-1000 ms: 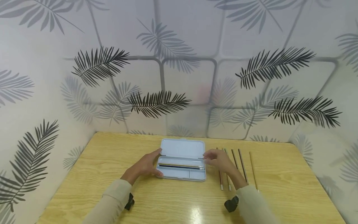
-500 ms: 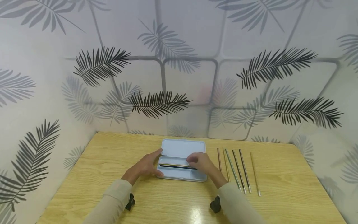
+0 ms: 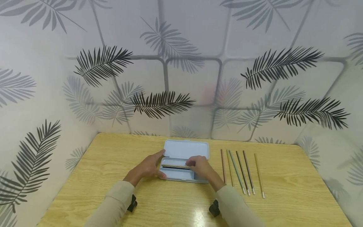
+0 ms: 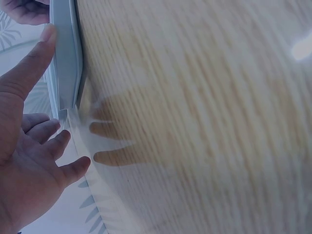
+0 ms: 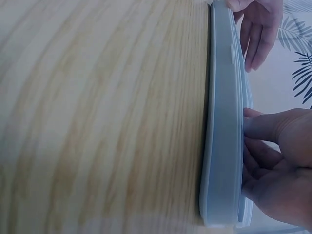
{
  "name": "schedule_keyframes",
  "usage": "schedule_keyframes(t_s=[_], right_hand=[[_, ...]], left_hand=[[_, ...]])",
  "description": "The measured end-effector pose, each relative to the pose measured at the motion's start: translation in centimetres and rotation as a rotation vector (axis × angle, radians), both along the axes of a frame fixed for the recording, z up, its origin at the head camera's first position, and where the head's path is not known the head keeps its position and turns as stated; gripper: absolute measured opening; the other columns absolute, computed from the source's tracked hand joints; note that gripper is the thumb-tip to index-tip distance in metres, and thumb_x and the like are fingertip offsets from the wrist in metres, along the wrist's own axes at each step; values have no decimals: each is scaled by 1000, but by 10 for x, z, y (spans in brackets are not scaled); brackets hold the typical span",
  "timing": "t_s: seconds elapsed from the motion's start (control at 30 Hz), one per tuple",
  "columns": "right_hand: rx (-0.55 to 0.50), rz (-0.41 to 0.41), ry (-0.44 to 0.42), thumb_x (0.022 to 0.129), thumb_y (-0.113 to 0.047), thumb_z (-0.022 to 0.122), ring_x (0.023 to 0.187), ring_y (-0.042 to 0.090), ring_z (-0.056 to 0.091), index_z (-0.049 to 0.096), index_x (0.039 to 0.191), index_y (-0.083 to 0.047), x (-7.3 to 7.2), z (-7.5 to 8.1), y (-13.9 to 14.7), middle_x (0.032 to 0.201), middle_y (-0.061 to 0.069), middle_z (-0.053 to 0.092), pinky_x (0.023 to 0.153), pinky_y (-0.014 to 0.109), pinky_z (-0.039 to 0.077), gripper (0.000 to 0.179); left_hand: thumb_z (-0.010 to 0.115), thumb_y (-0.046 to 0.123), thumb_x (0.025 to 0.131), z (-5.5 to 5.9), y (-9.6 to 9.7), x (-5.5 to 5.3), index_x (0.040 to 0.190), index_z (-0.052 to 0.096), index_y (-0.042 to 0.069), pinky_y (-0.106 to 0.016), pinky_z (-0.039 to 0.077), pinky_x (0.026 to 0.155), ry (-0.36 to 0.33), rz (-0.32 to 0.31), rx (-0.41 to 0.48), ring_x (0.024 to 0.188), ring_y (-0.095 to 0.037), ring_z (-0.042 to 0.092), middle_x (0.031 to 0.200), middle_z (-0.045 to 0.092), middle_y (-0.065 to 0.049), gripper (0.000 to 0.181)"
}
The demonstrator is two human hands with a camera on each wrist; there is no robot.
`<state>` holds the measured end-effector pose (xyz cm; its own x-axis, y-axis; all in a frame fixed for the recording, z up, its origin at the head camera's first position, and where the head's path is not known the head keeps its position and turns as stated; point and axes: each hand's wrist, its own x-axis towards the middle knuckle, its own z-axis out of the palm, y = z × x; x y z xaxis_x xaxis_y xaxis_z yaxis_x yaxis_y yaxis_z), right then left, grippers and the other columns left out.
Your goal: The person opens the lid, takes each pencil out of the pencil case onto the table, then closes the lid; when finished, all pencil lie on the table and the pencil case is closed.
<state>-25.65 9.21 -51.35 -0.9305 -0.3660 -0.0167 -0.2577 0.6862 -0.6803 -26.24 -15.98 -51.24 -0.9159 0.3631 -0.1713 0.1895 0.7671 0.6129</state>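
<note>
A light-blue pencil case (image 3: 175,176) lies open on the table, its lid (image 3: 185,148) folded back toward the wall. Inside, a yellow pencil (image 3: 171,165) and a black pencil (image 3: 174,168) lie side by side along a long compartment. My left hand (image 3: 146,167) steadies the case's left end, thumb on the front corner; the left wrist view shows the other fingers (image 4: 61,141) loosely spread beside it. My right hand (image 3: 199,165) reaches into the case, with curled thumb and fingers pinching at the pencils. Their right ends are hidden under it; the right wrist view shows fingertips below the rim.
Several pencils lie in a loose row right of the case, among them a reddish pencil (image 3: 223,164), a green pencil (image 3: 236,170) and, farthest right, a natural wood-coloured pencil (image 3: 259,175). A leaf-patterned wall (image 3: 181,78) stands behind the wooden table (image 3: 119,145).
My right hand has moved left from the case's right edge to over the pencils inside. My left hand stays at the case's left end. The row of pencils on the table looks unchanged.
</note>
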Motion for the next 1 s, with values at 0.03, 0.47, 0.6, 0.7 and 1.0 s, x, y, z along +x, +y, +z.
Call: schedule_keyframes(t_s=[0.03, 0.47, 0.6, 0.7, 1.0], right_hand=[[8, -7, -4, 85, 0, 65, 88, 19, 65, 72, 92, -8, 0, 1, -1, 93, 5, 71, 79, 33, 56, 13], [38, 22, 25, 84, 1, 64, 87, 18, 64, 71, 95, -8, 0, 0, -3, 92, 5, 70, 78, 33, 56, 15], [0, 28, 49, 85, 1, 63, 84, 16, 61, 72, 97, -8, 0, 2, 1, 90, 5, 68, 74, 30, 54, 18], [-37, 27, 87, 84, 1, 63, 82, 14, 59, 73, 98, -9, -1, 5, 6, 88, 3, 66, 71, 27, 51, 20], [-162, -10, 96, 86, -2, 62, 84, 16, 61, 69, 105, -8, -1, 23, 32, 90, 6, 66, 65, 23, 49, 21]], left_hand=[[88, 32, 61, 0, 0, 0, 152, 22, 10, -46, 28, 117, 0, 0, -2, 144, -30, 27, 157, 26, -10, 115], [89, 30, 61, 4, 0, 2, 152, 22, 9, -47, 27, 117, -10, -8, 16, 144, -31, 26, 157, 25, -10, 114], [88, 30, 61, 4, 1, 2, 152, 21, 9, -46, 27, 117, -11, -8, 9, 144, -30, 25, 157, 25, -10, 115], [88, 30, 61, 4, 1, 2, 152, 21, 9, -46, 27, 117, -14, -4, -5, 144, -29, 26, 157, 25, -9, 115], [88, 30, 61, 6, 1, 3, 151, 22, 7, -48, 28, 117, -12, -13, 8, 144, -32, 27, 156, 26, -12, 114]])
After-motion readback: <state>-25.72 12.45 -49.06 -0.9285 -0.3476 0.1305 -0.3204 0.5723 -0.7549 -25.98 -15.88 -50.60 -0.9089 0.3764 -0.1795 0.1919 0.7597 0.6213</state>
